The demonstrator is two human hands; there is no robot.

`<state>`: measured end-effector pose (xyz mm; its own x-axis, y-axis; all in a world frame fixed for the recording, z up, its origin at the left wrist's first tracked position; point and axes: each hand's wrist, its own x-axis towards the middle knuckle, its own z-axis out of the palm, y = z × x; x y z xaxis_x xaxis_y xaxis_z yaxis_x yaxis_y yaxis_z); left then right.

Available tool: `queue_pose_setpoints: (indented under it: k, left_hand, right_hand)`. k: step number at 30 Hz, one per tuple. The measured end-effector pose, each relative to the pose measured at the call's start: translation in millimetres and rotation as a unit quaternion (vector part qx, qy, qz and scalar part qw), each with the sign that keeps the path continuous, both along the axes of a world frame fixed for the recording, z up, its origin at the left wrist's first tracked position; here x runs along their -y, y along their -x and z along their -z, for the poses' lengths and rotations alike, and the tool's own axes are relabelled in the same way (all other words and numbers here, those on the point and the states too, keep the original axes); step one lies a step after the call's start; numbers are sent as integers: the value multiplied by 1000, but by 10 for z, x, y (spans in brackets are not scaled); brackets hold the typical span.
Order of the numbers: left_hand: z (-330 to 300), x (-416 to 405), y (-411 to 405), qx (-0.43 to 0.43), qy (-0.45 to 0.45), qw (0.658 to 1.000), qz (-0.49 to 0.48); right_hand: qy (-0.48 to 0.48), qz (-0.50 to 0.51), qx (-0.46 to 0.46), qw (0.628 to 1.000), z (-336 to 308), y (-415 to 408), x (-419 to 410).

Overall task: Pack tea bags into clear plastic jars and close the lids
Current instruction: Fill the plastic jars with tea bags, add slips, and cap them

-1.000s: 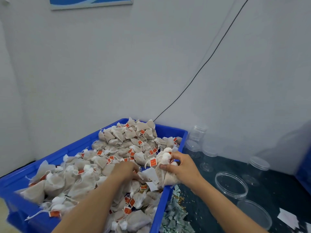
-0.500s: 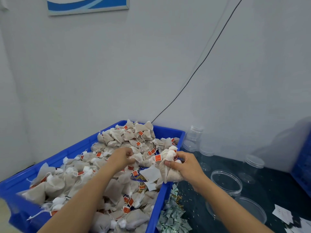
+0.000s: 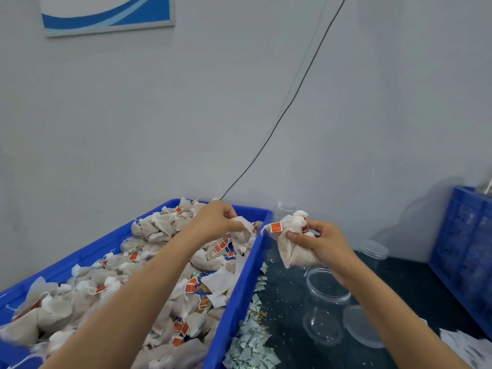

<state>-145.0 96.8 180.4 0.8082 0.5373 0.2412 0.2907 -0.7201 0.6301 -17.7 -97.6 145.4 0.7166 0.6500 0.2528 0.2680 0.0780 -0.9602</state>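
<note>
**Gathering tea bags over the bin's edge**

Gripping a bunch of tea bags (image 3: 288, 242) in the right hand (image 3: 323, 242), fingers curled round them, just past the right rim of the blue bin (image 3: 241, 283) and above the dark table (image 3: 407, 283). Dangling an orange tag (image 3: 276, 227) off the left side of that bunch. Closing the left hand (image 3: 215, 222) round another tea bag (image 3: 242, 231) at the far end of the bin, above the heap of tea bags (image 3: 106, 288) filling it. Keeping the two hands near each other but apart, with the bin's rim running between them.

Standing open just below the right hand, an open jar (image 3: 327, 294), mouth up, partly hidden by the right forearm. Lying flat beside it, toward the near edge of the table, a clear lid (image 3: 360, 326). Waiting farther back, a lidded jar (image 3: 374, 253) near the wall and another jar (image 3: 286, 207) behind the held bunch. Crowding the strip of table along the bin's right wall, a litter of small paper packets (image 3: 250, 344) and scattered grains. Closing off the right side, a blue crate (image 3: 468, 243). Leaving some bare table between the open jar and the crate. Hanging down the grey wall toward the bin's far corner, a black cable (image 3: 292, 102).
</note>
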Motion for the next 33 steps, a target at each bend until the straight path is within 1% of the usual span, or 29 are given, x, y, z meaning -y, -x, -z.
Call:
queue_pose_setpoints:
  k: [5, 10, 12, 15, 19, 21, 24, 26, 27, 28, 29, 31, 32, 33]
  left_hand:
    - [50, 573, -488, 10, 12, 997, 73]
    - [254, 943, -921, -35, -10, 993, 111]
    - [325, 1029, -1044, -57, -21, 989, 133]
    - [409, 1130, -1149, -87, -40, 984, 154]
    - [509, 1207, -1214, -114, -84, 975, 169]
    - [577, 1237, -1237, -150, -121, 965, 179]
    - [675, 1274, -1254, -199, -157, 950, 185]
    - [718, 1280, -1258, -219, -152, 945, 187]
    - [729, 1278, -1256, -216, -140, 948, 190]
    - [729, 1276, -1256, -194, -127, 954, 191]
    - [719, 1276, -1247, -155, -117, 963, 185]
    - [692, 1269, -1228, -35, -68, 987, 139]
    - [679, 1272, -1214, 35, -18, 993, 114]
    - [670, 1274, -1201, 98, 43, 989, 102]
  right_hand:
    - [-20, 95, 19, 995, 25, -271, 498]
    - [29, 164, 73, 983, 138, -514, 844]
    - [47, 167, 86, 981, 178, -576, 921]
    - [47, 166, 80, 982, 267, -629, 1015]
    - [7, 153, 28, 988, 409, -652, 1082]
    - [-6, 150, 6, 989, 439, -661, 1084]
    - [-2, 140, -1, 990, 430, -682, 1065]
    - [15, 113, 1, 993, 433, -692, 1071]
    - [26, 95, 6, 995, 436, -697, 1081]
    - [37, 77, 12, 996, 437, -706, 1094]
    - [44, 59, 19, 997, 439, -713, 1111]
    - [38, 11, 29, 999, 439, -722, 1142]
    - [33, -15, 33, 999, 437, -723, 1150]
    - [31, -37, 39, 998, 434, -722, 1151]
